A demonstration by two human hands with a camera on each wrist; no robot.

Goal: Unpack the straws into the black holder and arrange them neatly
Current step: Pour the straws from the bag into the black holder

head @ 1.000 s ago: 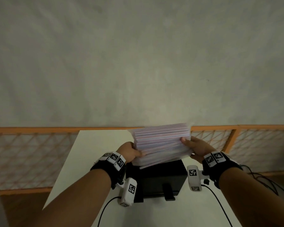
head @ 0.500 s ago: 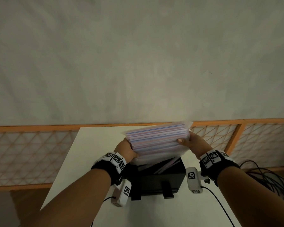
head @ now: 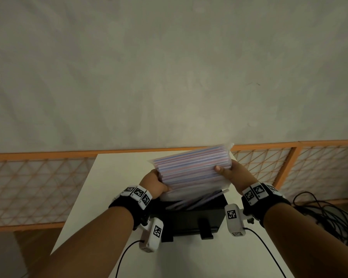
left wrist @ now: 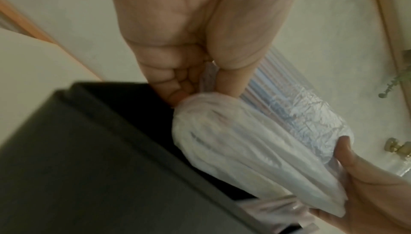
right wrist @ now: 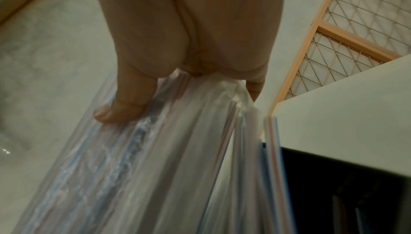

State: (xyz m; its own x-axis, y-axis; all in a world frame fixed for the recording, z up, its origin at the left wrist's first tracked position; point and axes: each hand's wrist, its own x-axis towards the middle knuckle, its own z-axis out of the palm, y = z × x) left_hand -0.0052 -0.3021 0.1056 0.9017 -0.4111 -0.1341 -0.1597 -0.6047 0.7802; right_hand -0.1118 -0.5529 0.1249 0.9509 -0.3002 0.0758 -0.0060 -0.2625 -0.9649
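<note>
Both hands (head: 156,182) (head: 232,174) grip the straw bag (head: 191,167) ends above the black holder (head: 193,219).

White table (head: 100,197) under black holder (head: 193,219)

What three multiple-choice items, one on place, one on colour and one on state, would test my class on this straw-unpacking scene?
1. Where is the bag of straws?
A. Flat on the floor
B. Held above the holder
C. Under the table

2. What colour is the fence frame?
A. Orange
B. Green
C. Black

3. How do the hands hold the bag?
A. Only the left hand grips it
B. Neither touches it
C. Both grip it, one at each end

Answers:
1 B: the head view shows the bag raised over the black box, with some straws already sticking out of it.
2 A: the rails behind the table are orange.
3 C: the left hand pinches one end, the right hand the other.
</note>
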